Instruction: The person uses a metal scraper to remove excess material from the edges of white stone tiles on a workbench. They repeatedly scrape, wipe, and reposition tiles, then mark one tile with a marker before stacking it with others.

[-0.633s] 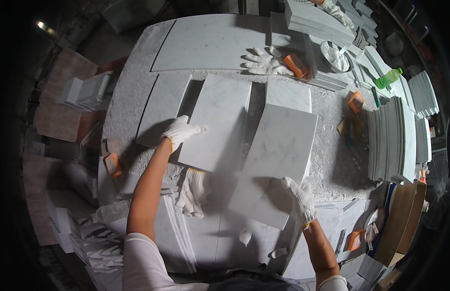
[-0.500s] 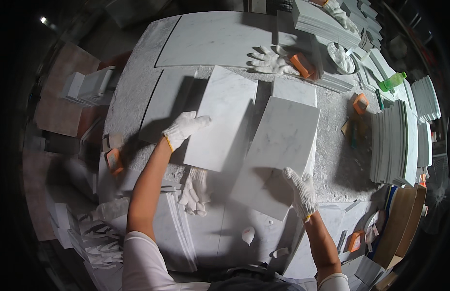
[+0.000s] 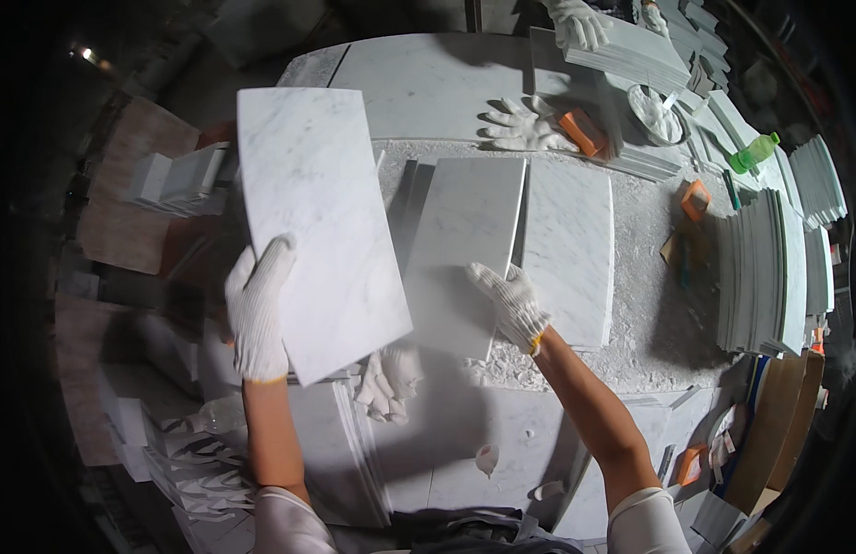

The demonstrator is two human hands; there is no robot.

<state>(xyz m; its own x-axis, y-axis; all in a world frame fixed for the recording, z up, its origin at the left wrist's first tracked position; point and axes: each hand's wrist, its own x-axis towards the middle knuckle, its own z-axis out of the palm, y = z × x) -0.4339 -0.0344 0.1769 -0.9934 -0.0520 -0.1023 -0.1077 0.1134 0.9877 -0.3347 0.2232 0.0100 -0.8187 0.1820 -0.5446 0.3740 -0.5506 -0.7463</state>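
My left hand [image 3: 262, 309], in a white knit glove, grips a white marble tile [image 3: 322, 226] by its lower left edge, thumb on its face. That tile is raised and tilted at the left of the worktable. My right hand [image 3: 513, 309], gloved alike, holds a second marble tile [image 3: 465, 240] at its lower right edge, thumb on top and the other fingers partly hidden. The second tile is over the middle of the table, left of another pale tile [image 3: 571, 240] lying on the dusty surface. A darker tile [image 3: 414, 189] shows partly beneath the second one.
Tiles stand in a row [image 3: 760, 272] at the right. Near the far side are a spare white glove [image 3: 529, 125], an orange block [image 3: 583, 134], a bowl of white paste [image 3: 656, 115] and a green bottle [image 3: 755, 152]. A co-worker's gloved hand [image 3: 580, 26] rests by a tile stack [image 3: 626, 55].
My left hand has lifted its tile up and to the left. My right hand has brought its tile leftward to the middle, uncovering the pale tile on the right.
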